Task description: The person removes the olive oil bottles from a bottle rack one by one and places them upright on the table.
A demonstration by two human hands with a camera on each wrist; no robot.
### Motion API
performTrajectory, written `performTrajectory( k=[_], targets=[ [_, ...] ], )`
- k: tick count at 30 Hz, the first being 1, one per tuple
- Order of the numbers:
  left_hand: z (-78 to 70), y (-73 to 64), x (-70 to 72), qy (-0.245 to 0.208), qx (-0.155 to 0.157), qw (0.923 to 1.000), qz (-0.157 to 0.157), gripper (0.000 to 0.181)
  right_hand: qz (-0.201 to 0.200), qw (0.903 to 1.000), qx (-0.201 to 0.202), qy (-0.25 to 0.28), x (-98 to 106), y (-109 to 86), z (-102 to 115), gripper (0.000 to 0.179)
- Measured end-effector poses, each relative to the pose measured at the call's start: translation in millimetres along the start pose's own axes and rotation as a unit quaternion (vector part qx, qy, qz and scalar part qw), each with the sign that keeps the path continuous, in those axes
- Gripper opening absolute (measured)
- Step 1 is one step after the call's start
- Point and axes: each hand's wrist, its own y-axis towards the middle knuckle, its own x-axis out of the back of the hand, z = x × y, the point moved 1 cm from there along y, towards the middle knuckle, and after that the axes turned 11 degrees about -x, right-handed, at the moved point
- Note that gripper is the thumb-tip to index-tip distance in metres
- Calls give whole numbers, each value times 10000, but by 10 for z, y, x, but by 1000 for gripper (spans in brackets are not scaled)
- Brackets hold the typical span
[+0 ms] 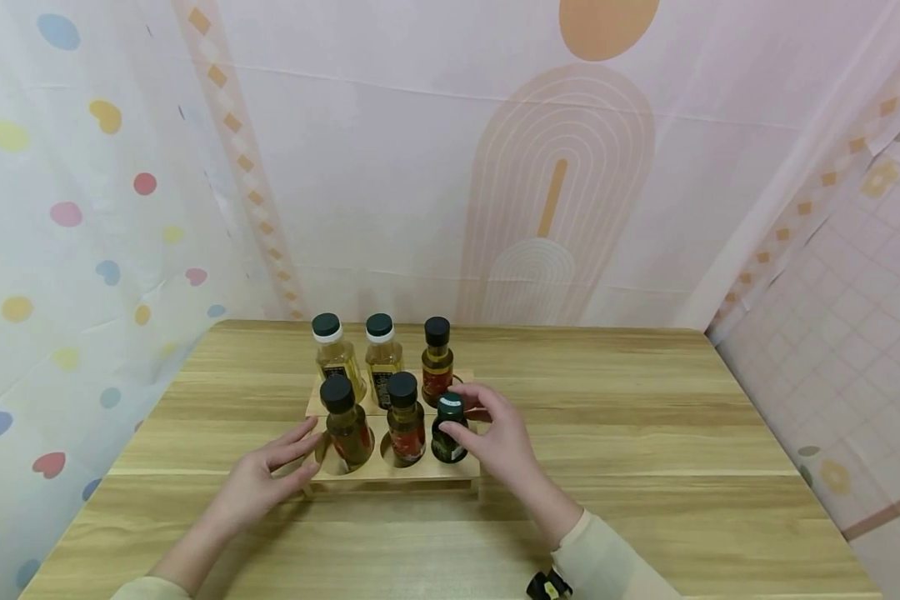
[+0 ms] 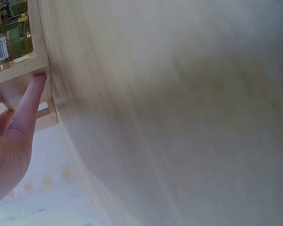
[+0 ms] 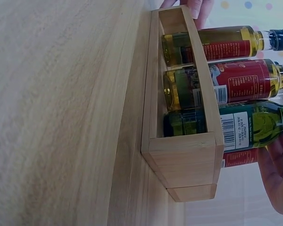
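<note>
A two-tier wooden bottle rack [image 1: 438,469] stands on the table, its bottles in round holes. My right hand [image 1: 504,437] pinches the dark green glass bottle [image 1: 448,446] near its cap, at the front right hole. In the right wrist view that green bottle [image 3: 236,127] reaches down through the hole into the rack [image 3: 181,160]. My left hand [image 1: 262,473] touches the rack's left end, fingers extended; in the left wrist view a finger [image 2: 30,101] lies along the end panel. Two red-labelled bottles with black caps, one at left [image 1: 351,429] and one in the middle [image 1: 407,429], share the front row.
On the back tier are two pale oil bottles with green caps, one at left [image 1: 339,358] and one in the middle [image 1: 384,362], plus a red-labelled bottle [image 1: 437,367]. The wooden table [image 1: 630,417] extends right of the rack. Patterned cloth [image 1: 390,167] hangs behind.
</note>
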Motion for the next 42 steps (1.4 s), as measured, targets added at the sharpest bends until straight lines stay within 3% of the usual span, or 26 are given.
performTrajectory(
  k=[12, 25, 34, 42],
  targets=[
    [3, 4, -4, 144, -199, 9997, -71, 42, 139, 9994, 314, -6, 69, -25, 63, 38],
    [27, 6, -4, 58, -134, 9999, -18, 43, -143, 9973, 657, 297, 355, -11, 218, 39],
    [60, 9, -26, 134, -7, 9999, 16, 45, -986, 9947, 169, 233, 791, 37, 69, 37],
    [38, 4, -12, 192, -52, 9998, -2, 45, -1897, 9808, -438, -97, 1250, 59, -232, 34]
  ],
)
